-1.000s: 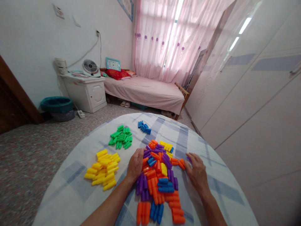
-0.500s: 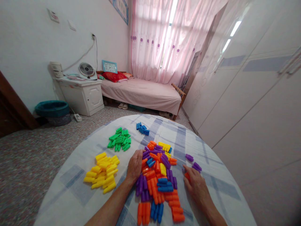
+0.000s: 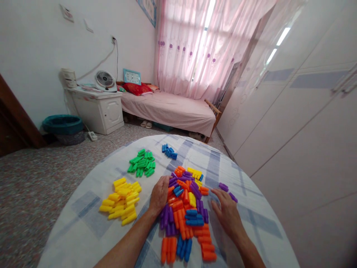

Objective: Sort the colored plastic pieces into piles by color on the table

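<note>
A mixed pile of ribbed plastic toy pieces in orange, purple, blue and yellow (image 3: 182, 219) lies on the cloth-covered table between my hands. My left hand (image 3: 159, 193) rests against the pile's left edge, fingers stretched along it and partly hidden, gripping no piece that I can see. Right of the pile, my right hand (image 3: 224, 208) is open, thumb and forefinger apart, its fingertips close to an orange piece (image 3: 204, 191). Two purple pieces (image 3: 223, 187) lie just beyond that hand.
Yellow pieces (image 3: 122, 201) form a heap at the left, with green pieces (image 3: 142, 163) behind them and a small blue heap (image 3: 169, 151) at the back. The round table's cloth (image 3: 83, 219) is checked. Beyond stand a bed (image 3: 173, 109), a white cabinet (image 3: 102, 113) and a wardrobe (image 3: 292, 137).
My right hand has moved left towards the pile. The orange piece that showed under its fingers is no longer visible there. My left hand has stayed at the pile's edge.
</note>
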The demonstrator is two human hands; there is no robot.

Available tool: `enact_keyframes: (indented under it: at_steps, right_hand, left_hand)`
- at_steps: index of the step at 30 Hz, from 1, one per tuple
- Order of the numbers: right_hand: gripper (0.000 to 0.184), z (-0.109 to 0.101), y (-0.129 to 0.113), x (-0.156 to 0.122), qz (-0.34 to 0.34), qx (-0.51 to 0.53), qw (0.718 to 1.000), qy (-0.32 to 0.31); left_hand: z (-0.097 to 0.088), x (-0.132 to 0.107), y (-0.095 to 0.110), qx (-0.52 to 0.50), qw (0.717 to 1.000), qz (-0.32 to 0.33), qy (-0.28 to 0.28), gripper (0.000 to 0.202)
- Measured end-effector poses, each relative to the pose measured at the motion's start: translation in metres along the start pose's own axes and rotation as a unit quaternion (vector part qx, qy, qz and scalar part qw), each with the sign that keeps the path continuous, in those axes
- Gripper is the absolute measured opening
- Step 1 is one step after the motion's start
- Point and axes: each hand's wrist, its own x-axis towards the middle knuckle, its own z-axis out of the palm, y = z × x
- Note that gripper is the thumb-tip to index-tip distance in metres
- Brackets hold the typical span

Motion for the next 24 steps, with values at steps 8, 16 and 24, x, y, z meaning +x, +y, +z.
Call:
enact_keyframes:
  at_steps: [8, 16, 24]
  right_hand:
    - [0.030, 0.024, -0.018, 0.027, 0.018, -0.022, 0.999, -0.021]
    - [0.021, 0.002, 0.005, -0.009, 0.025, -0.093, 0.994, -0.046]
    - [0.039, -0.021, 0.035, -0.038, 0.117, -0.041, 0.992, -0.030]
  left_hand:
    - [0.000, 0.001, 0.001, 0.001, 1.000, -0.005, 0.002, 0.042]
    - [0.000, 0.001, -0.002, -0.002, 1.000, 0.000, 0.004, 0.043]
    - [0.000, 0.002, -0.005, 0.004, 1.000, 0.006, -0.001, 0.042]
